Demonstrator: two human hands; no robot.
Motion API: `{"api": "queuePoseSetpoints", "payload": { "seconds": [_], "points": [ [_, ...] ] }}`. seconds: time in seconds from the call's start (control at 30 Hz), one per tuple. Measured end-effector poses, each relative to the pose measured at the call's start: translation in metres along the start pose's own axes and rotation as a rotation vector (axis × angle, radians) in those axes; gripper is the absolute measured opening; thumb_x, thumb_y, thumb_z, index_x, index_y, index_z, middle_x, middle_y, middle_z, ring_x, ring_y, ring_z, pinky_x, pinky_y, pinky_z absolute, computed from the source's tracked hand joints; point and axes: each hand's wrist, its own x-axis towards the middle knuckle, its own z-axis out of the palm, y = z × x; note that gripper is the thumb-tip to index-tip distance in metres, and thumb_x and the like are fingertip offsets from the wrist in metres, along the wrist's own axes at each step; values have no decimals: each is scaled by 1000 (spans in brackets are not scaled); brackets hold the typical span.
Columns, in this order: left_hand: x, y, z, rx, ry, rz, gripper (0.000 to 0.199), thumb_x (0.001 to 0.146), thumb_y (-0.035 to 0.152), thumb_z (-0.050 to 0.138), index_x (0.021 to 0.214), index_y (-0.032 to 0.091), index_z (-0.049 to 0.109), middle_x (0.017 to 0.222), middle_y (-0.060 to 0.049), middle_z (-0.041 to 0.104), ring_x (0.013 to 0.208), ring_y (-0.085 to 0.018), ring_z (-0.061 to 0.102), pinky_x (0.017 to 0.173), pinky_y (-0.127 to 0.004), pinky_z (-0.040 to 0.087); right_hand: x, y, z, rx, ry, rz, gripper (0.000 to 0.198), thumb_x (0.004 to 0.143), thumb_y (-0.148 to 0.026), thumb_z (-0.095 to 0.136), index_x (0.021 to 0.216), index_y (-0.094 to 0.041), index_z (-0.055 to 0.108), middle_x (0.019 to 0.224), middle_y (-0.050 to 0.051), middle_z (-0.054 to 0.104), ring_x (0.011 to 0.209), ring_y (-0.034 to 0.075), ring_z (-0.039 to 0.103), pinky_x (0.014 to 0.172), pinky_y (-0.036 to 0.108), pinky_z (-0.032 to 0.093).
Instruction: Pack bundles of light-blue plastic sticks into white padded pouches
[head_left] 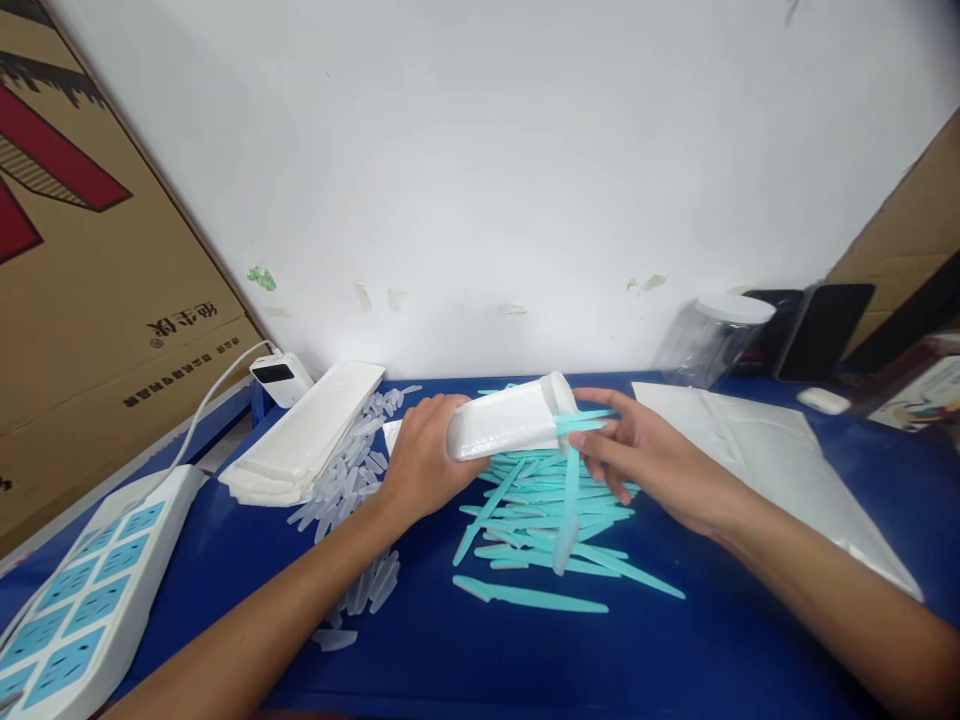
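My left hand [427, 450] is closed round a small white padded envelope [504, 422], its open end facing right. At that mouth, my right hand [634, 445] pinches a few teal eyebrow razors [586, 420], their far ends at or inside the opening; how deep I cannot tell. Another teal razor [568, 510] hangs down below the mouth, close to my right fingertips; whether they hold it is unclear. Beneath both hands lies a loose pile of teal eyebrow razors [525, 530], with a single razor [531, 596] in front of it.
Small translucent covers [352, 480] are strewn left of the pile, beside a stack of white envelopes [307, 430]. A power strip [97, 590] and a white device [281, 378] stand at left. A large white bag [772, 460], a clear jar [701, 340] and a phone [825, 330] are at right.
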Motion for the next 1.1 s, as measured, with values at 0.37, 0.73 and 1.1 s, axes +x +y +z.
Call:
{"api": "queuePoseSetpoints", "payload": {
  "seconds": [0.37,0.73,1.1],
  "points": [
    [1,-1,-3,-25,77,-125,41,77,26,78,114,24,60,113,-8,71,104,-33,67,85,-46,52,-7,-14,-26,-91,19,-50,89,92,-42,76,166,-24,30,54,-6,58,52,17,50,43,24,38],
    [-4,7,-2,-67,19,-4,47,76,23,79,117,23,58,113,-6,70,104,-31,63,86,-43,47,-12,-1,-5,-87,-187,0,67,104,-44,60,163,-30,30,72,-9,50,47,9,42,46,22,42],
    [-6,10,-2,-62,45,62,50,76,23,78,122,23,58,113,-7,69,102,-30,63,85,-42,47,-15,-9,-7,126,-219,8,98,90,-22,71,170,-40,16,65,-11,55,36,8,43,37,23,51]
  ]
}}
